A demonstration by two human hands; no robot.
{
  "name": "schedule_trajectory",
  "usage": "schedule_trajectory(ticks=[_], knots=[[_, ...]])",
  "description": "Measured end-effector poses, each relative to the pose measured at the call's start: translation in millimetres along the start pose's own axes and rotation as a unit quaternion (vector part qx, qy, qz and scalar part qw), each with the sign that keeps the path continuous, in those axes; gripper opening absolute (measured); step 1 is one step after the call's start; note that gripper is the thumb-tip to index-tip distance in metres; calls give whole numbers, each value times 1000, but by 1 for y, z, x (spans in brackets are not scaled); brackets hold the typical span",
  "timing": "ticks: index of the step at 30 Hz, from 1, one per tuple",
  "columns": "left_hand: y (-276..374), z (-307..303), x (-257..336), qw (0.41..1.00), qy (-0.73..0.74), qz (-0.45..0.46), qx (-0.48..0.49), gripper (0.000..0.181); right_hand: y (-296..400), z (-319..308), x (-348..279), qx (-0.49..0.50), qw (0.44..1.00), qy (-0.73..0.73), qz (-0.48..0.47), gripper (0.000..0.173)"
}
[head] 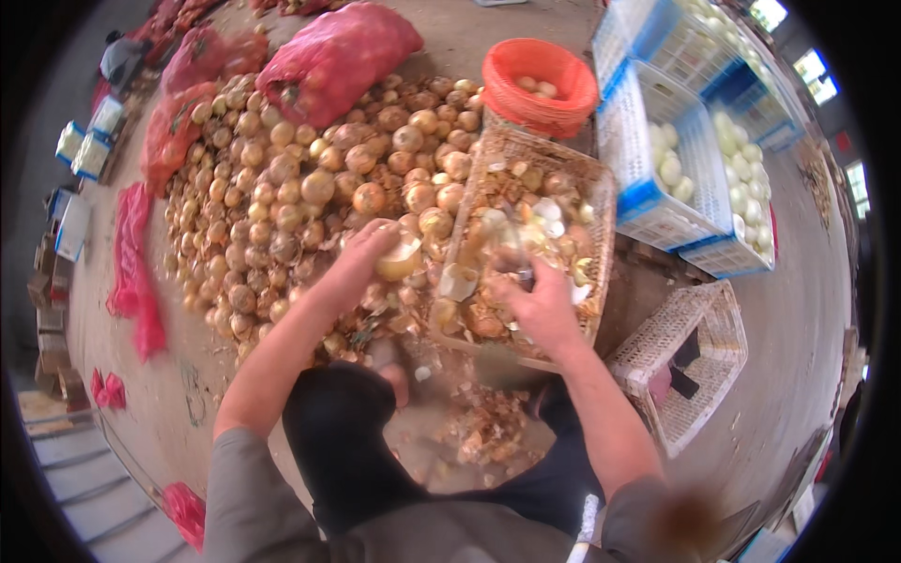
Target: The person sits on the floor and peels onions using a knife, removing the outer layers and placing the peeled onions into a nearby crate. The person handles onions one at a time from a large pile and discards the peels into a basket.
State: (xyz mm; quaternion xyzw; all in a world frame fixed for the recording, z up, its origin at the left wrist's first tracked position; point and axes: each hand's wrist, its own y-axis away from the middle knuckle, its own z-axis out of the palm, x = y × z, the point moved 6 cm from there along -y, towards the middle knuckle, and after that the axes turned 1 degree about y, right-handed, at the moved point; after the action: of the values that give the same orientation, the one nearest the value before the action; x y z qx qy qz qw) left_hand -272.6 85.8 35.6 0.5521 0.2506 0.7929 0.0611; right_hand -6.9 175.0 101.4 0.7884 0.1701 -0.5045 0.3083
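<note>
My left hand (369,252) grips a partly peeled onion (398,259) at the near edge of a large heap of unpeeled onions (318,186). Pale flesh shows on the onion's upper side, with yellow skin below. My right hand (536,294) is over a wicker-patterned crate (602,211) with its fingers closed on a small tool (525,276), blurred and partly hidden, possibly a knife. Inside the crate lie onion skins (486,320), whole onions and white peeled pieces.
A red mesh-lined bucket (540,116) with pale onions stands behind the crate. Blue-and-white crates (669,214) of peeled onions are at right, above an off-white basket (693,422) holding dark cloth. A pink mesh sack (345,56) lies on the heap. Skins (493,426) litter the floor between my legs.
</note>
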Motion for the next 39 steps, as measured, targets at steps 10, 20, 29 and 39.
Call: schedule_trajectory(ticks=[10,20,29,39], knots=[[22,171,-9,978,38,-122,-162,65,26,-37,8,80,985,-132,-74,40],[30,202,-4,986,-6,58,-154,93,34,-79,37,152,952,-264,17,26],[22,179,16,981,63,98,-154,96,64,-88,6,-47,967,-247,-50,49],[8,138,-12,985,110,83,-105,95,77,-73,-4,-90,965,-240,-61,52]])
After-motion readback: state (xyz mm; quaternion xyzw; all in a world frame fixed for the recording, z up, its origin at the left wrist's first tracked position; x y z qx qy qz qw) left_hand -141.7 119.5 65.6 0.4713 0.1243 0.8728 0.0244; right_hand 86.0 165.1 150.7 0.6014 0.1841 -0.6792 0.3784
